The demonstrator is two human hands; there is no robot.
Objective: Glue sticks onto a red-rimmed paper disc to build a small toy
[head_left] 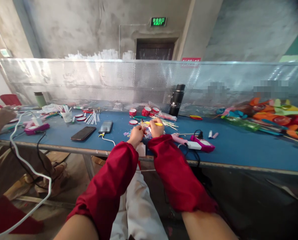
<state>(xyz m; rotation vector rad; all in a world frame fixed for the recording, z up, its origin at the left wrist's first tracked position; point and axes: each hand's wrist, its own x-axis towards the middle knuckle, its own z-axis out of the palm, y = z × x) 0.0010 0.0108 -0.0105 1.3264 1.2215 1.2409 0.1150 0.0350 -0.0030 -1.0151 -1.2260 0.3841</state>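
Both my arms wear red sleeves and reach to the blue table point(238, 146). My right hand point(156, 128) is closed around a yellow stick point(152, 123) that points left. My left hand point(136, 134) is closed just beside it, pinching something small I cannot make out. Small colourful bits point(147, 134) lie between and under the hands. A loose heap of thin sticks point(167, 122) lies right behind my right hand.
Red tape rolls point(146, 111), a black flask point(176, 100), a dark phone point(83, 133), pink glue guns point(201, 143) point(36, 128), a white cup point(67, 116) and colourful balloons point(271, 116) lie on the table. A perforated metal screen point(114, 80) backs it. Another person's hand point(0, 118) is at far left.
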